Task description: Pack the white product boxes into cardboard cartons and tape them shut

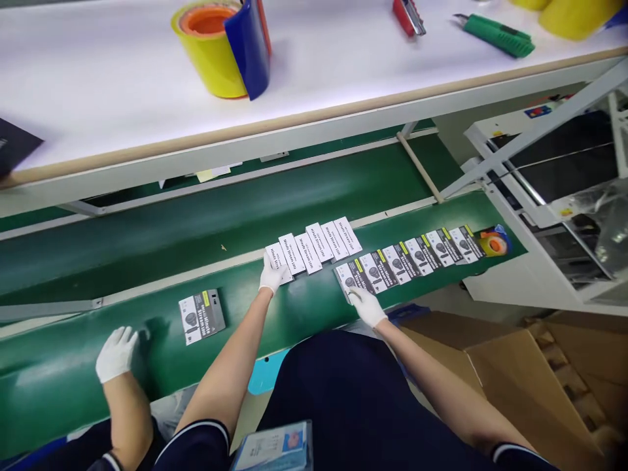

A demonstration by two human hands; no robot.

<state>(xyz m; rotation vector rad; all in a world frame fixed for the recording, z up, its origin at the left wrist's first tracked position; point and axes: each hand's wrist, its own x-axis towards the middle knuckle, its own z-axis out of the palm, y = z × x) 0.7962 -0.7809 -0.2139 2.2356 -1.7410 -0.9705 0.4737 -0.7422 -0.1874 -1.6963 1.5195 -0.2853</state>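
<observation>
Hung low in front of a dark blue cloth top (353, 399), a clear plastic badge holder (273, 450) is seen. Past it, on a long, shiny green table (307, 311), much of the laying-out looks done. About six flat grey-and-white packs (400, 263) are lined up on the right, each partly overlapped by its neighbour. About six thin white cards (318, 245) are fanned out farther back and to the left. One lone grey-and-white pack (202, 317) is set well apart on the left, so not every pack is in the line. Whether anything else is left to do cannot be told.

On the packs, a dark gadget with a round head is shown, with big words and a bright yellow-green mark near the top. On the cards, only dark words on plain white are seen.

The nearest card is touched by the left hand (273, 277), gloved in white. The nearest pack in the line is touched by the right hand (367, 307), gloved in white too. Whether either grip is pinched shut cannot be told. Near the lone pack, another person's white-gloved hand (116, 355) is held, not touching it.
</observation>
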